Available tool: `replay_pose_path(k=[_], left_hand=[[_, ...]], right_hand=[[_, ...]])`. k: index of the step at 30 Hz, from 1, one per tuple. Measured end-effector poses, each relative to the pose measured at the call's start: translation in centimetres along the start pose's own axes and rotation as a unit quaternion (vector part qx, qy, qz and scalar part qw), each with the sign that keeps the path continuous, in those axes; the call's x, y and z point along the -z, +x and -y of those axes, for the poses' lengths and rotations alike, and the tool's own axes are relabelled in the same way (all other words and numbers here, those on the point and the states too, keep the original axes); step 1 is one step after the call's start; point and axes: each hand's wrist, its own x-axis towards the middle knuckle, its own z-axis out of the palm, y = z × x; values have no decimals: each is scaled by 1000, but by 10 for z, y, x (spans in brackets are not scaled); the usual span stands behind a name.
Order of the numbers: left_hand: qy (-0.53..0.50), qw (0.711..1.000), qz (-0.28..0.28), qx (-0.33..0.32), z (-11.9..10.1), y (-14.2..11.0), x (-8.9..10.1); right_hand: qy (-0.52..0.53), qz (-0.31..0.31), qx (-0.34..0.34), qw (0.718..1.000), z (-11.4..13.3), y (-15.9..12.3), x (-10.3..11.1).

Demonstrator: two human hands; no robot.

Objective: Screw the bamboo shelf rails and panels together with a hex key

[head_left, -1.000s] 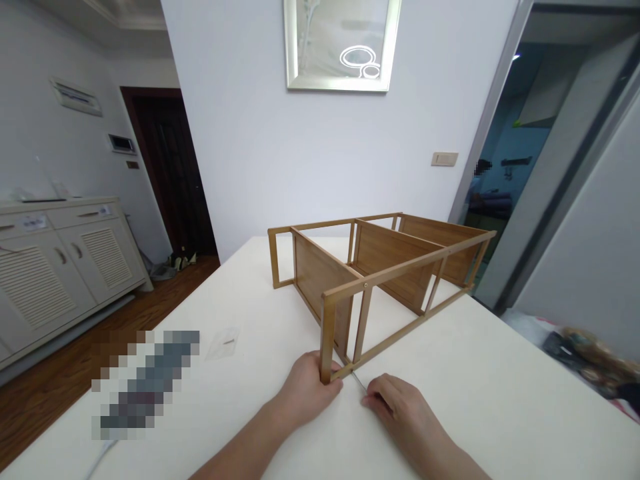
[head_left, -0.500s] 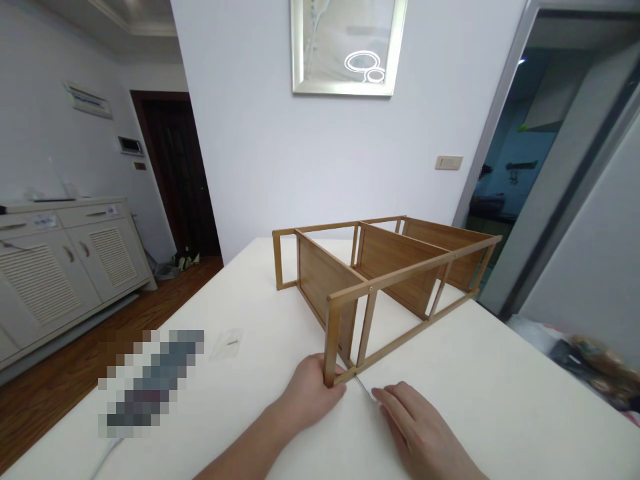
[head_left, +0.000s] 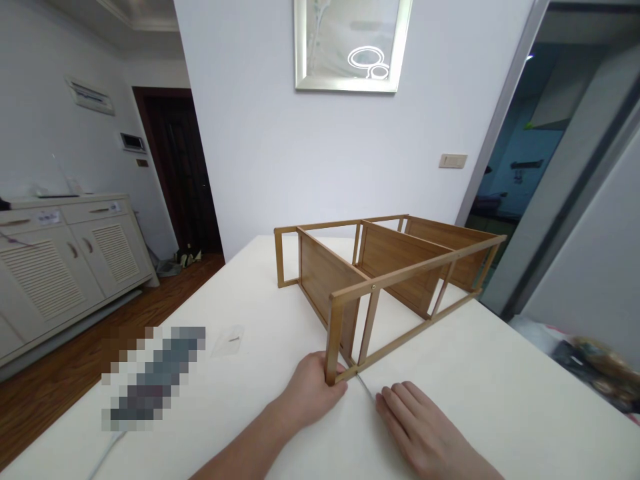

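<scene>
A brown wooden shelf rack (head_left: 395, 267) lies on its side on the white table, its several shelf boards standing upright. My left hand (head_left: 313, 390) is closed around the lower corner of the rack's near end, thumb and fingers wrapped about the frame. My right hand (head_left: 420, 423) grips a slim metal rod (head_left: 367, 387) that looks like a hex key. The rod's far tip meets the lower rail of the rack, close to my left hand. Its other end is hidden under my right fingers.
A small clear plastic bag (head_left: 229, 341) with a tiny metal piece lies left of the rack. Farther left is a blurred-out dark object (head_left: 155, 380) with a white cable (head_left: 106, 457). The white table (head_left: 525, 393) reaches to the wall behind.
My right hand has shifted slightly right and its fingers have turned on the metal rod. My left hand keeps its hold on the rack. The view has moved a little.
</scene>
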Motion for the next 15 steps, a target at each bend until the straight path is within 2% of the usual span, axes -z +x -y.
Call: replay_pose_path(k=[4, 12, 15], left_hand=[[-2, 1000, -1, 0, 1, 1, -1], [-3, 1000, -3, -5, 0, 0, -1], [-1, 1000, -2, -1, -2, -1, -1]], right_hand=[[23, 4, -17, 1000, -1, -3, -4], [-52, 33, -17, 998, -2, -3, -13], [-10, 49, -56, 997, -4, -7, -20]])
